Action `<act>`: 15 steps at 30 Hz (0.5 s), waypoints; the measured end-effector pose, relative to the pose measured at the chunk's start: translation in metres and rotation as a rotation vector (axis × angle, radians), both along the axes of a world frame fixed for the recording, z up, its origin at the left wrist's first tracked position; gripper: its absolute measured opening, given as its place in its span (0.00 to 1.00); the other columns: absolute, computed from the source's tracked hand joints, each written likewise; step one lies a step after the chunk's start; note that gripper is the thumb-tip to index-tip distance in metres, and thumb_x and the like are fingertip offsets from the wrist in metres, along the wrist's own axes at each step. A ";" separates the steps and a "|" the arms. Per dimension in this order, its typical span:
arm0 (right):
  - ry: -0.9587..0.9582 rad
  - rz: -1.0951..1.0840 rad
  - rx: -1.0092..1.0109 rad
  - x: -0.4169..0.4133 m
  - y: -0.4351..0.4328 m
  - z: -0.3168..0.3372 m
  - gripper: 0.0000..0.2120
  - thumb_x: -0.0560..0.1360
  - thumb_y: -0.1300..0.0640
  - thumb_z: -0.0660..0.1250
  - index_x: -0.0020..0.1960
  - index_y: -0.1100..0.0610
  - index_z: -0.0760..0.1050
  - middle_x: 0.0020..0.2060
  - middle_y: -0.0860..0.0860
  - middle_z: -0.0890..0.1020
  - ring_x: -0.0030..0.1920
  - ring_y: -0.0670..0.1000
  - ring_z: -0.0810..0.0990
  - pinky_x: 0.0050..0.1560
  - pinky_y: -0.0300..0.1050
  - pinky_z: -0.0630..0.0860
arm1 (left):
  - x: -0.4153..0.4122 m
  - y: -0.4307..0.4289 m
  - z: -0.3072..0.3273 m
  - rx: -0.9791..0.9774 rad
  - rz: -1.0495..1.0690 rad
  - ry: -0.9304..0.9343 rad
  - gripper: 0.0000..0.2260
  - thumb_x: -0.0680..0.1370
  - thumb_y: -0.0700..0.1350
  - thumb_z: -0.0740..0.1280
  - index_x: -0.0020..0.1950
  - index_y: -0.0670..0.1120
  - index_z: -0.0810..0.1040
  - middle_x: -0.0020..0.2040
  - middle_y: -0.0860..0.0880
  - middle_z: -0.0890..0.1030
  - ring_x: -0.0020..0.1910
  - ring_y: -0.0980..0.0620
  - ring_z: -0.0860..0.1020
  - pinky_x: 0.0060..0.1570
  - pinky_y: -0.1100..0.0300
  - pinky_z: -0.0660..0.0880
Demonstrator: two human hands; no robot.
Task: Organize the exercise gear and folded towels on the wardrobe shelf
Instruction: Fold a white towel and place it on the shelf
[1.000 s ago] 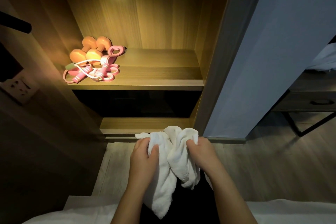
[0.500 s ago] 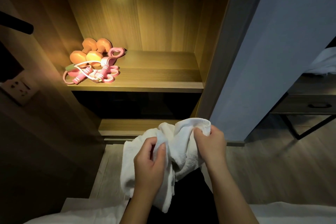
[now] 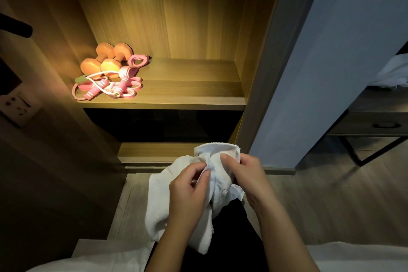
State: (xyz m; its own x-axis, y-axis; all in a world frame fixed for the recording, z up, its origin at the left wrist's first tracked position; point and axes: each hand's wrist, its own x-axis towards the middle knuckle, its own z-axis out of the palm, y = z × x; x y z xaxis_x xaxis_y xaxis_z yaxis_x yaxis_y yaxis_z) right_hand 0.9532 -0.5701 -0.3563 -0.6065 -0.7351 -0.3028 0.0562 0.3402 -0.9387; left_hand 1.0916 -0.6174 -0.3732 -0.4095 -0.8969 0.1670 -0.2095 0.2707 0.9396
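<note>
— What's up on the lit shelf (image 3: pixel 189 95) at the left?

— Two orange dumbbells (image 3: pixel 106 59), smooth and blunt-ended, lying side by side against the side wall. Just in front of them is a pink resistance band (image 3: pixel 123 85) with ribbed grips and a whitish cord, all looped over itself, and a pink heart-shaped ring (image 3: pixel 138 61) touching the right-hand dumbbell. The rest of that wood-grain board, out to the right, is bare.

— And the towel?

— Not on the shelf. The white towel (image 3: pixel 163 196) is held low, in front of the wardrobe's bottom ledge, well below the gear. It's thick terry, nubbly and limp, bunched at the top and hanging in a loose tail.

— How are the hands on it?

— The left hand (image 3: pixel 187 194) has thumb and forefinger pinching a fold near the middle of the bunch. The right hand (image 3: pixel 242 174) is closed around the upper right corner, thumb pressed on top.

— So folding, by the look of it?

— I'd judge so, and only just begun. Soft cloth like that won't keep an edge unaided. Better to find two true corners, draw them apart until the hem runs straight, let the weight hang flat, then fold in halves. A crumpled bundle would sit lumpy beside those dumbbells.
</note>
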 end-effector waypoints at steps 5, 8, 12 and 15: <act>0.234 -0.048 0.104 -0.004 -0.006 -0.006 0.14 0.77 0.52 0.65 0.34 0.55 0.78 0.28 0.49 0.80 0.31 0.45 0.79 0.31 0.39 0.73 | 0.000 0.004 0.003 -0.063 0.020 0.010 0.08 0.77 0.39 0.69 0.50 0.52 0.82 0.45 0.58 0.83 0.47 0.61 0.80 0.43 0.72 0.75; 0.330 -0.229 0.138 -0.015 -0.006 -0.014 0.22 0.77 0.56 0.64 0.26 0.52 0.65 0.17 0.44 0.68 0.20 0.42 0.66 0.22 0.33 0.58 | 0.003 0.004 0.001 -0.055 0.106 0.092 0.10 0.77 0.38 0.69 0.48 0.53 0.81 0.42 0.59 0.83 0.45 0.60 0.80 0.43 0.72 0.75; 0.421 -0.374 0.145 -0.023 0.001 -0.019 0.20 0.77 0.58 0.63 0.28 0.51 0.65 0.22 0.46 0.68 0.24 0.43 0.65 0.22 0.31 0.57 | 0.007 -0.003 -0.005 0.069 0.302 0.187 0.06 0.78 0.41 0.68 0.48 0.53 0.81 0.41 0.57 0.82 0.42 0.58 0.80 0.42 0.64 0.76; 0.428 -0.396 0.104 -0.021 0.002 -0.018 0.19 0.79 0.56 0.62 0.29 0.50 0.67 0.24 0.46 0.70 0.27 0.44 0.68 0.24 0.31 0.59 | 0.012 -0.011 -0.008 0.079 0.310 0.159 0.05 0.79 0.44 0.67 0.50 0.53 0.80 0.41 0.58 0.82 0.41 0.57 0.80 0.39 0.64 0.75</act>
State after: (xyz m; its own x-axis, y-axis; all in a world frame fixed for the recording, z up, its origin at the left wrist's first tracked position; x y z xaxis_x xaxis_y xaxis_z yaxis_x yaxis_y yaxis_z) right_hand 0.9317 -0.5683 -0.3747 -0.9128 -0.4074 -0.0291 -0.1786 0.4622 -0.8686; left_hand 1.1038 -0.6288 -0.3814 -0.0902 -0.9871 0.1321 -0.1193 0.1424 0.9826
